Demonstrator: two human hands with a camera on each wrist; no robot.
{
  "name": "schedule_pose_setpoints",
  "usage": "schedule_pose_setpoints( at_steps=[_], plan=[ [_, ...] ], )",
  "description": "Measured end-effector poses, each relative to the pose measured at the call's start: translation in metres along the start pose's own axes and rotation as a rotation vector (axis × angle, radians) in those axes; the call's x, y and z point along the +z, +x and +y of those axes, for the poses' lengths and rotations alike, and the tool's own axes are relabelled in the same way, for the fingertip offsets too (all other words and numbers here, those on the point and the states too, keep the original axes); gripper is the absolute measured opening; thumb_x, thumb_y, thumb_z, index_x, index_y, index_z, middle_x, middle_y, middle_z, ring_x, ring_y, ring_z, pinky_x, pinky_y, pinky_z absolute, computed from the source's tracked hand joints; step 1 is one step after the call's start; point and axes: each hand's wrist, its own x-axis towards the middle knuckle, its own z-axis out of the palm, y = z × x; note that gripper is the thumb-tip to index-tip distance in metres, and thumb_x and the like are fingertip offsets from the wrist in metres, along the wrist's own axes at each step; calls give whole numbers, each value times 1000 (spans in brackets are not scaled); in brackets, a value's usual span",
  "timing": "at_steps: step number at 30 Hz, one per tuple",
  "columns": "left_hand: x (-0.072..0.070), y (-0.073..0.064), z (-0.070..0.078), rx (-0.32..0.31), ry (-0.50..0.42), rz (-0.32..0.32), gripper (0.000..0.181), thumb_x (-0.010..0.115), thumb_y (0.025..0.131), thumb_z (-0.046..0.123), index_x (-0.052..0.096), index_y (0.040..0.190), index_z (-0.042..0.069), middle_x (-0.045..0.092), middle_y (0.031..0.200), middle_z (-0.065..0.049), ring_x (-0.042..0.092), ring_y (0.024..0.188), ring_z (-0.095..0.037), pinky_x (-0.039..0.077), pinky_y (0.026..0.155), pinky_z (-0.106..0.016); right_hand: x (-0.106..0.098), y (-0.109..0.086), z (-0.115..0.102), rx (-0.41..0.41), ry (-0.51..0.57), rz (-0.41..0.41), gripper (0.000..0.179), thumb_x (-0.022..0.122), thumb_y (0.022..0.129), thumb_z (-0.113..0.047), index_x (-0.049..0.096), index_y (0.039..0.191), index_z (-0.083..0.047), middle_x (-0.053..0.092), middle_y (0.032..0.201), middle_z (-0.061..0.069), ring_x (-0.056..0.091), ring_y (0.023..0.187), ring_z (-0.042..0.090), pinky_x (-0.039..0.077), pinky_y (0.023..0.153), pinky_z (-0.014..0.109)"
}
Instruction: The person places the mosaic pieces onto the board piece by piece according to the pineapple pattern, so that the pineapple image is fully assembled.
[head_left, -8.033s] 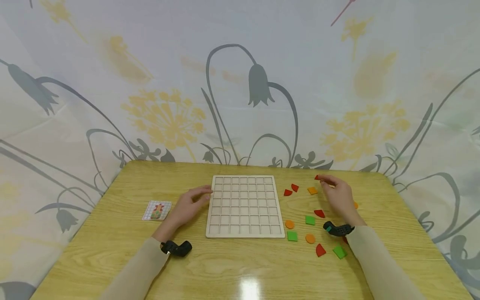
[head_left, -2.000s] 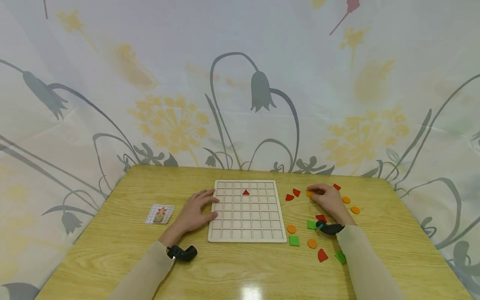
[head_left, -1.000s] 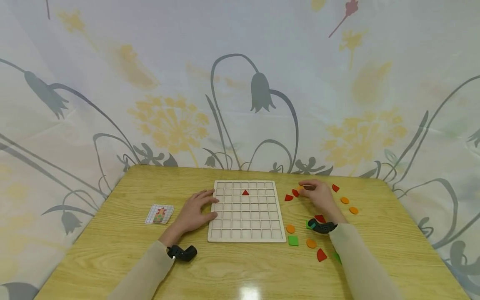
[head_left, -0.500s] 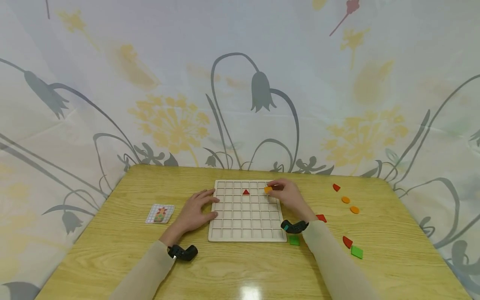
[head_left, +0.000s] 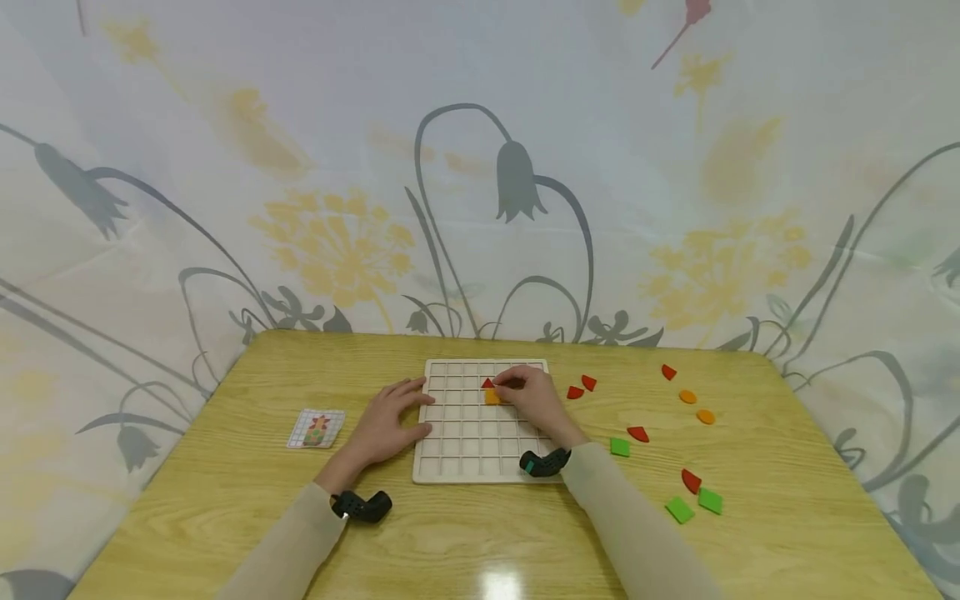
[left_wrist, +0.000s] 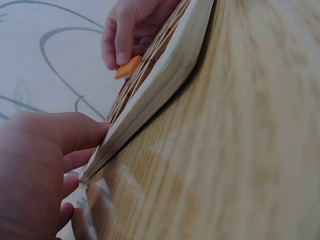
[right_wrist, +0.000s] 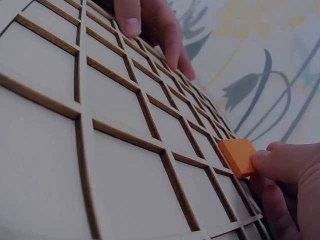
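Note:
A pale wooden board (head_left: 468,446) with a square grid of recesses lies mid-table. Between thumb and fingers my right hand (head_left: 536,402) pinches an orange square tile (head_left: 492,397), tilted in the right wrist view with its edge right at the grid bars. A small red triangle tile (head_left: 487,384) sits in the recess just beyond it, partly overlapped by the fingers. My left hand (head_left: 386,421) rests on the board's left side with fingers spread; in the left wrist view its thumb (left_wrist: 87,132) lies on the rim.
Right of the board lie several loose tiles: red quarter-circles (head_left: 637,434), green squares (head_left: 619,447) and orange discs (head_left: 687,397). My right sleeve (head_left: 630,508) crosses that side. A pattern card (head_left: 317,428) lies at left. A flower-patterned backdrop (head_left: 637,250) rises behind the wooden table.
The red triangle went from my right hand into the board. That hand then took the orange square from the table at right and carried it left over the board. My left hand shifted onto the board's edge.

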Motion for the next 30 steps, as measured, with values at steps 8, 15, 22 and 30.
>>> schedule_pose_setpoints(
  at_steps=[8,15,22,30],
  plan=[
    [-3,-2,2,13,-3,18,38,70,90,24,68,125,9,44,152,-14,33,142,-41,24,112,-63,7,0,-4,-12,-28,15,8,73,90,-7,77,95,-11,70,97,1,64,85,16,54,78,34],
    [-2,-2,2,14,-4,19,38,70,90,24,68,124,8,44,152,-15,33,141,-41,25,112,-64,9,-1,-4,-25,-93,13,8,74,90,-6,77,94,-12,71,97,1,64,85,17,55,77,36],
    [-3,-2,2,4,-7,11,38,71,90,24,67,125,9,43,153,-14,32,143,-40,24,113,-63,9,-1,-3,-2,-56,24,10,72,91,-6,77,95,-13,71,97,-1,63,83,13,54,76,33],
    [-1,-1,2,4,-7,9,38,71,90,24,67,125,9,43,153,-13,32,143,-39,24,113,-62,-8,1,-5,119,152,69,15,66,94,-6,75,106,-3,70,107,7,61,94,22,50,79,28]
  ],
)
